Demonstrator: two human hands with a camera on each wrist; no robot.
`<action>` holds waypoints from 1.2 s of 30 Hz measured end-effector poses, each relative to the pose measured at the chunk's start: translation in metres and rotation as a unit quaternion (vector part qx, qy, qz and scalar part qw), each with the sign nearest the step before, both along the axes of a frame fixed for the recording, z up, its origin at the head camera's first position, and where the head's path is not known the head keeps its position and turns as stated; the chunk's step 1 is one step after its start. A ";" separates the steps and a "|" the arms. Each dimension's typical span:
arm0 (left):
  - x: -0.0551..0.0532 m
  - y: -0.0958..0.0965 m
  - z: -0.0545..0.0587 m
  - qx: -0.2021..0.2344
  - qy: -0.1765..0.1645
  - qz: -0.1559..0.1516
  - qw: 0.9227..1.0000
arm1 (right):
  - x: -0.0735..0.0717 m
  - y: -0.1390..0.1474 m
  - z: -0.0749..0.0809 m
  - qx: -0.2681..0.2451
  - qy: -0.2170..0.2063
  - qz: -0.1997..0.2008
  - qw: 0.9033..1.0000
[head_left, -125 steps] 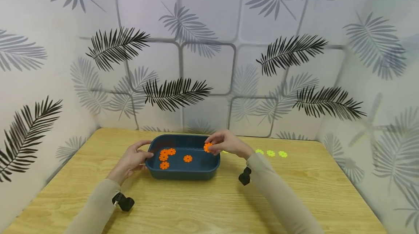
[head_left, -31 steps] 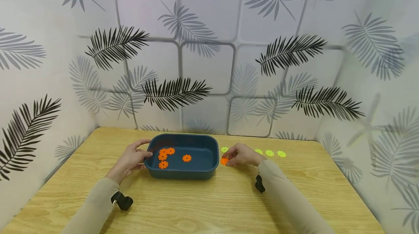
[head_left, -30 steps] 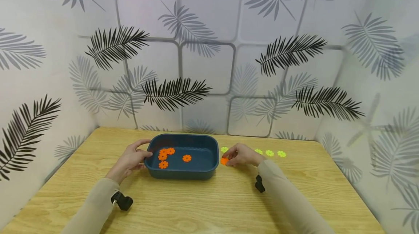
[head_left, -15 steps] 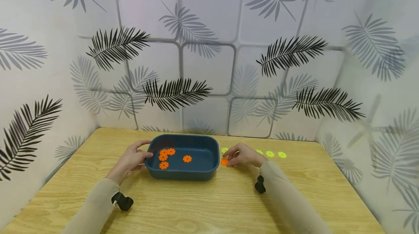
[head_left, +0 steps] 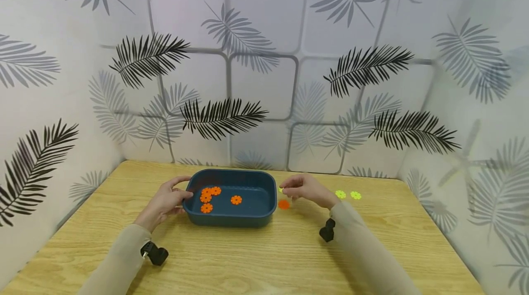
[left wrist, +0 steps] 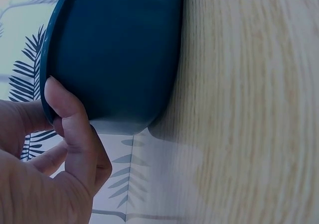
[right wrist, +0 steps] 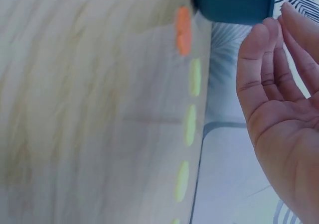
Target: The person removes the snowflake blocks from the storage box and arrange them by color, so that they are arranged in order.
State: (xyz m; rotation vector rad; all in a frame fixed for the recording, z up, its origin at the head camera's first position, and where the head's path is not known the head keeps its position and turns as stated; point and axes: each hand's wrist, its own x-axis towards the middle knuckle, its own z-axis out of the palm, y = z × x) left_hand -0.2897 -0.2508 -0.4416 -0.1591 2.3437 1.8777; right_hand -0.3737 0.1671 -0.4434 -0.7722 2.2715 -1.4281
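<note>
A dark blue rectangular bin (head_left: 231,220) stands on the table, and my left hand (head_left: 165,199) grips its left rim, the thumb over the edge (left wrist: 65,104). Inside lie several orange flower-shaped discs (head_left: 236,200), mostly gathered toward the left. My right hand (head_left: 307,189) hovers just right of the bin, holding nothing; its fingers are fairly straight and close together in the right wrist view. Below it one orange disc (head_left: 284,204) lies flat on the table, close to the bin's right wall. A yellow-green disc (head_left: 281,190) shows beside my right fingertips.
Yellow-green discs (head_left: 340,194) of the same shape lie in a row along the back of the wooden table (head_left: 248,258); my right hand hides part of that row. A wall covering with a leaf pattern (head_left: 260,79) rises behind the table.
My right hand took an orange disc from over the bin to the table on the right, let it go there, and has lifted slightly. The left hand keeps its grip on the bin.
</note>
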 end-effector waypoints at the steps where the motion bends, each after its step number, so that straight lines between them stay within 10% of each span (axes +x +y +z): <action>1: 0.000 0.000 0.000 0.000 0.000 0.000 1.000 | 0.000 -0.001 0.001 -0.003 0.001 -0.001 1.000; 19: 0.000 -0.002 -0.004 -0.002 0.007 -0.004 1.000 | 0.012 -0.048 0.023 -0.078 0.003 0.023 0.997; 36: -0.002 -0.002 -0.002 -0.007 0.004 0.005 1.000 | 0.010 -0.105 0.021 -0.045 0.002 0.076 0.996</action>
